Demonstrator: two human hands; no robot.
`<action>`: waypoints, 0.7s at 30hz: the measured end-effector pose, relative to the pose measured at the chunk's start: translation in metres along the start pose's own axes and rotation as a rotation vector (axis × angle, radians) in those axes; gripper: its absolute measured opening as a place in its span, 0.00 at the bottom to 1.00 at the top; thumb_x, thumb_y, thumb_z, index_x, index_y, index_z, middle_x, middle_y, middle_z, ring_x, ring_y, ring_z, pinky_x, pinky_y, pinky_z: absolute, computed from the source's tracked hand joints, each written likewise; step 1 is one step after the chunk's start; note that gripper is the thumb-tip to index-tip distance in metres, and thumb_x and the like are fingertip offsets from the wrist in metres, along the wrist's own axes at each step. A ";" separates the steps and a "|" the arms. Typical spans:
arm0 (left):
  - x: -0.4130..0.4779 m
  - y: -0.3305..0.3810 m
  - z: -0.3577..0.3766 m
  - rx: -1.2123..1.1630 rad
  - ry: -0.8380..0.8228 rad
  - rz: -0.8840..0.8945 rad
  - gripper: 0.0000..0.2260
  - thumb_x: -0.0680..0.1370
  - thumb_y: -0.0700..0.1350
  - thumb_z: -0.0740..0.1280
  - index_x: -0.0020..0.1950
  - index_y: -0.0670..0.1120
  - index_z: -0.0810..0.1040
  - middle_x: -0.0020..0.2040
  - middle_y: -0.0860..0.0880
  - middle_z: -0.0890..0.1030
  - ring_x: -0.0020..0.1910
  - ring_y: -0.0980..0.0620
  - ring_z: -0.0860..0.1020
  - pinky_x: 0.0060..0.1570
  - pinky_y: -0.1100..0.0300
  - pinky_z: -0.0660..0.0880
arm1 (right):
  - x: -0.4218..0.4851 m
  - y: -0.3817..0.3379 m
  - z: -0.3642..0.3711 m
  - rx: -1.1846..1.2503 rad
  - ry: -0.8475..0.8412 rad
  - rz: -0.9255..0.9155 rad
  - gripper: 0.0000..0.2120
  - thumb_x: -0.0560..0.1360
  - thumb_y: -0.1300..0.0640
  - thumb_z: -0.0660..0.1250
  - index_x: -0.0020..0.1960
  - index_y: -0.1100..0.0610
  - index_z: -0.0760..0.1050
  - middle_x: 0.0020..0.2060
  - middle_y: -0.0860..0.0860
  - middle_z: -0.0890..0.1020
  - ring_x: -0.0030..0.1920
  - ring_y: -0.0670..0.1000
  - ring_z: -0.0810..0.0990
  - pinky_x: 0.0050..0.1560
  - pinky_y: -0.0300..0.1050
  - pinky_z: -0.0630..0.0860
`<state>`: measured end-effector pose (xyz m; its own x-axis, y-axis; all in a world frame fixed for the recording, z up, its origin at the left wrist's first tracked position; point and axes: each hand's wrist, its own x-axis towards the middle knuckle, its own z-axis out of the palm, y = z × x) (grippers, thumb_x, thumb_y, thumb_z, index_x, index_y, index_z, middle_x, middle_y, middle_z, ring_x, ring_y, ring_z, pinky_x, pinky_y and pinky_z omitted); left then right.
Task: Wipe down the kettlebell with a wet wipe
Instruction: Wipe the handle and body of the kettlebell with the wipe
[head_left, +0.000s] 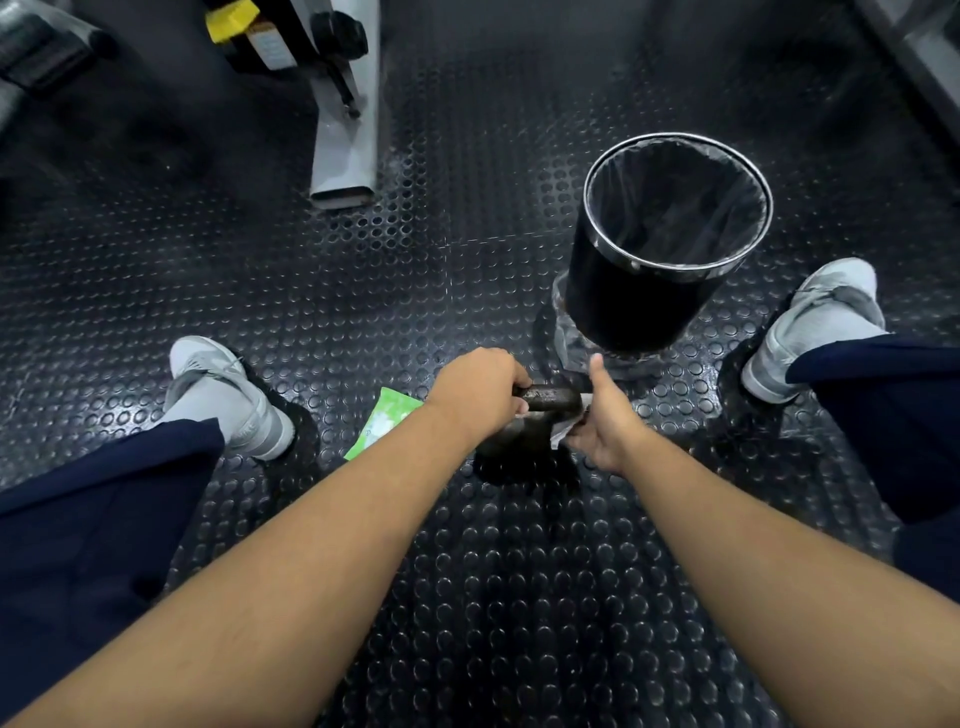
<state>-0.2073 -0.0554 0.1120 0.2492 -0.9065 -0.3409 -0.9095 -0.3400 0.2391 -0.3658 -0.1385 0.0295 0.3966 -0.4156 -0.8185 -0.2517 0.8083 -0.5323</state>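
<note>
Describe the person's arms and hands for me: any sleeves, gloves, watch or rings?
The left forearm and right forearm are bare to the frame edge, with no sleeves in view. The left hand and right hand wear no gloves. No watch, wristband or ring shows on their visible sides.

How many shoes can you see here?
2. The left shoe stands left of the green wipe pack; the right shoe stands right of the black bin. No others seem hidden.
</note>
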 end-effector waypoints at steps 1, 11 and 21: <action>0.000 0.000 0.000 0.001 0.001 0.001 0.16 0.77 0.52 0.73 0.65 0.57 0.82 0.62 0.54 0.82 0.61 0.48 0.80 0.57 0.52 0.78 | 0.000 -0.003 -0.001 -0.010 0.011 -0.013 0.39 0.80 0.27 0.52 0.70 0.58 0.75 0.57 0.59 0.86 0.57 0.60 0.86 0.64 0.61 0.79; -0.001 0.002 -0.002 -0.006 -0.002 -0.001 0.12 0.77 0.52 0.72 0.61 0.58 0.84 0.54 0.52 0.81 0.53 0.47 0.80 0.44 0.57 0.71 | -0.021 -0.076 0.023 -1.052 0.068 -0.023 0.42 0.78 0.25 0.48 0.64 0.60 0.78 0.47 0.59 0.83 0.44 0.59 0.81 0.49 0.51 0.76; -0.002 0.002 -0.002 -0.030 -0.010 -0.003 0.16 0.77 0.51 0.74 0.65 0.55 0.82 0.61 0.52 0.81 0.58 0.48 0.80 0.54 0.54 0.76 | 0.015 0.017 -0.004 -0.092 -0.005 -0.022 0.58 0.55 0.13 0.63 0.67 0.56 0.78 0.63 0.60 0.83 0.62 0.59 0.83 0.68 0.60 0.76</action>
<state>-0.2086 -0.0543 0.1154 0.2486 -0.9027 -0.3511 -0.8982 -0.3506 0.2654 -0.3680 -0.1330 0.0074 0.4069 -0.4306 -0.8056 -0.3229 0.7571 -0.5679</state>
